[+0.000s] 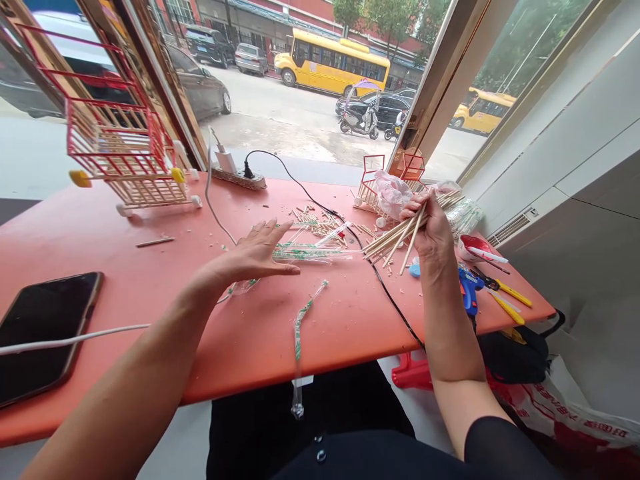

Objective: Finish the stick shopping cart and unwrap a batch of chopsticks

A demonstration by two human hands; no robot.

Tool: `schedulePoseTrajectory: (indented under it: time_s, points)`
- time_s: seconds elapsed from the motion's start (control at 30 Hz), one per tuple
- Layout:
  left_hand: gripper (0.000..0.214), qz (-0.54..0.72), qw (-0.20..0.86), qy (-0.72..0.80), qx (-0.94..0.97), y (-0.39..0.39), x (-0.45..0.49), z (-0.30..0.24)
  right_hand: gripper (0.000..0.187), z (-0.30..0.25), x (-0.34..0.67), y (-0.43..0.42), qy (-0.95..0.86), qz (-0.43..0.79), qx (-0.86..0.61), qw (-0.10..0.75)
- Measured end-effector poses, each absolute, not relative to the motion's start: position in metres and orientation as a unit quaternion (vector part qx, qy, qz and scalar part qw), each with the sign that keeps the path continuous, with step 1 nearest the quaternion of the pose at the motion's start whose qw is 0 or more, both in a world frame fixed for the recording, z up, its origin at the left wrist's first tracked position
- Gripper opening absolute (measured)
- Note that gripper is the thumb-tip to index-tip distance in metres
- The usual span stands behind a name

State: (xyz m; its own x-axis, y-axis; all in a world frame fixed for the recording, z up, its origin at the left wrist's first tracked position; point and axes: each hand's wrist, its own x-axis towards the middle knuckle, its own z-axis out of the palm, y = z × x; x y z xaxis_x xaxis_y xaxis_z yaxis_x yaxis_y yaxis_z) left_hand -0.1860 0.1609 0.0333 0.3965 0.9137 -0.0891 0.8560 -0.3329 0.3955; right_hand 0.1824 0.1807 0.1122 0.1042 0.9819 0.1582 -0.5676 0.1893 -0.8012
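I have the right hand (429, 223) clamped round a bundle of sticks (395, 243), thin, straight and pale wooden, raised over the right half of the table (350, 313), their ends fanning loosely down and leftward. The left hand (257, 252) is palm down, its fingers apart, beside crinkled, clear wrappers (315, 251) printed green; I cannot tell whether it touches them. Another sleeve (299, 327), slim and glossy, droops over the near edge.

Between the hands, a smooth black cable (393, 301) crosses from the power strip (240, 177) at the far edge to the near edge, passing below the stick tips. Short wooden offcuts (317, 223) litter the middle. A red-and-pale slatted cart (120, 147) stands toward the far left corner; a flat, glossy phone (47, 327) lies at the near left corner. Crumpled, filmy plastic (393, 193) sits behind the bundle, and a blue glue gun (470, 290) and yellow-handled pliers (507, 290) crowd the right end.
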Motion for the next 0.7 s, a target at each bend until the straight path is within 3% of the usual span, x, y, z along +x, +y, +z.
schedulePoseTrajectory:
  time_s: [0.1, 0.17, 0.33, 0.47, 0.57, 0.7]
  points:
    - [0.134, 0.045, 0.189, 0.54, 0.819, 0.164, -0.18, 0.028, 0.045, 0.115, 0.176, 0.178, -0.341, 0.59, -0.298, 0.668]
    - [0.125, 0.051, 0.163, 0.569, 0.804, 0.166, -0.178, 0.028, 0.046, 0.115, 0.174, 0.177, -0.337, 0.6, -0.294, 0.663]
    - [0.051, 0.103, 0.134, 0.597, 0.784, 0.171, -0.176, 0.03, 0.047, 0.115, 0.174, 0.175, -0.355, 0.594, -0.307, 0.654]
    - [0.016, 0.158, 0.157, 0.584, 0.78, 0.171, -0.172, 0.027, 0.048, 0.115, 0.175, 0.175, -0.38, 0.574, -0.318, 0.652]
    - [0.008, 0.221, 0.176, 0.576, 0.767, 0.168, -0.169, 0.028, 0.049, 0.115, 0.173, 0.174, -0.372, 0.571, -0.314, 0.661]
    - [0.02, 0.271, 0.213, 0.578, 0.74, 0.162, -0.164, 0.035, 0.047, 0.114, 0.17, 0.173, -0.366, 0.559, -0.313, 0.674]
